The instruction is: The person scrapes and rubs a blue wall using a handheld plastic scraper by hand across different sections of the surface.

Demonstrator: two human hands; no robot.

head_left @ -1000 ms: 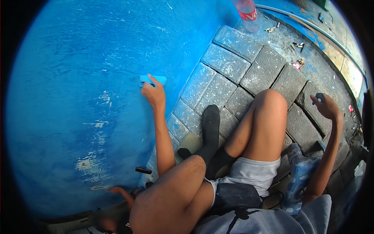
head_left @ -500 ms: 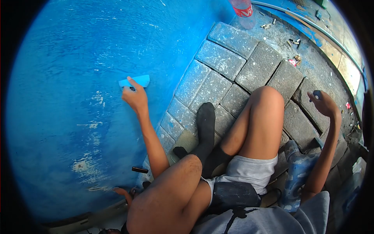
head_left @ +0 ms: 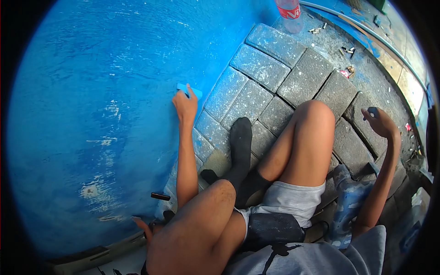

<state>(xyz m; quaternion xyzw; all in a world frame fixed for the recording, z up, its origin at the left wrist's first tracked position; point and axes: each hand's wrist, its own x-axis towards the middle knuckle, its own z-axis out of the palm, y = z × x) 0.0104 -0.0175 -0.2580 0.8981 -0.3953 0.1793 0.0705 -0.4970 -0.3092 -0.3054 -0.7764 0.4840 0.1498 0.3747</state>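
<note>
My left hand point(head_left: 185, 104) is closed on a light blue flat scraper point(head_left: 195, 92), which lies against the blue wall point(head_left: 68, 114) near its lower edge by the paving. White scratched patches mark the wall to the left of the hand. Off to the right, above the pavers, my right hand point(head_left: 379, 121) is closed around a small dark object point(head_left: 373, 111) whose kind I cannot make out. That hand is away from the wall.
A clear bottle with a red label point(head_left: 290, 13) stands at the top. Grey pavers point(head_left: 261, 68) lie beside the wall, with cigarette butts point(head_left: 315, 30) beyond. A black object point(head_left: 160, 196) is at lower left, near another person's hand point(head_left: 143, 224).
Over the last second the left hand and scraper went left along the wall, then back right toward its lower edge. The right hand has stayed nearly still, closed on its object.
</note>
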